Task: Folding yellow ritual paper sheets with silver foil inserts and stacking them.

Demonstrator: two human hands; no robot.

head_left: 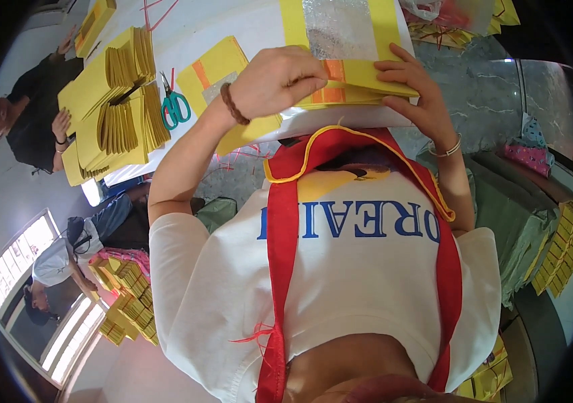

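Observation:
A bundle of yellow paper sleeves with an orange strip across it lies at the table's near edge. My right hand grips the bundle's right end, fingers over the top and thumb at the lower edge. Its layers part slightly there. By the orange strip, my left hand is closed, thumb and forefinger pinched together; what lies between them is too small to make out. More yellow sleeves lie flat beyond my left wrist, partly covered by it. Farther left rest scissors with teal handles.
Tall stacks of folded yellow paper stand on the white table at the left, where another person's hand touches them. A clear-windowed yellow piece lies ahead. Green wrapped bales stand at my right, tied yellow bundles at lower left.

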